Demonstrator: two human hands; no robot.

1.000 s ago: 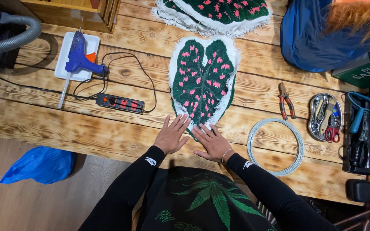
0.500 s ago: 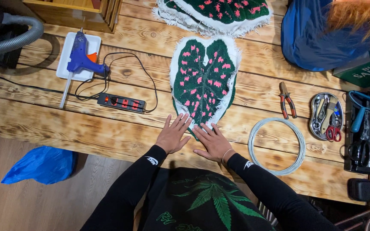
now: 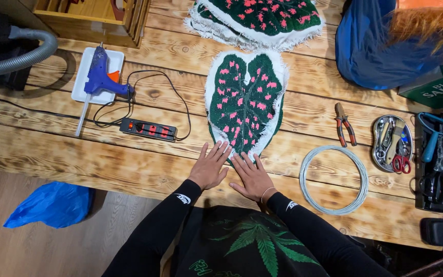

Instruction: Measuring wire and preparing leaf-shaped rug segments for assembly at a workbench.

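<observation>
A leaf-shaped tufted rug piece [image 3: 246, 100], dark green with pink spots and a white fringe, lies flat on the wooden table [image 3: 144, 169]. My left hand [image 3: 210, 166] rests palm down on the table at the leaf's lower tip, fingers spread. Beside it my right hand [image 3: 252, 175] also lies flat with its fingers apart, touching the tip's white edge. Both hands hold nothing. Black sleeves cover both arms.
More green and pink rug pieces [image 3: 257, 15] lie at the back. A blue glue gun [image 3: 101, 77] sits on a white tray, next to a black power strip [image 3: 147, 129]. At the right are pliers [image 3: 344, 123], a wire coil [image 3: 333, 178], a tool tin [image 3: 391, 142] and a blue bag [image 3: 380, 46].
</observation>
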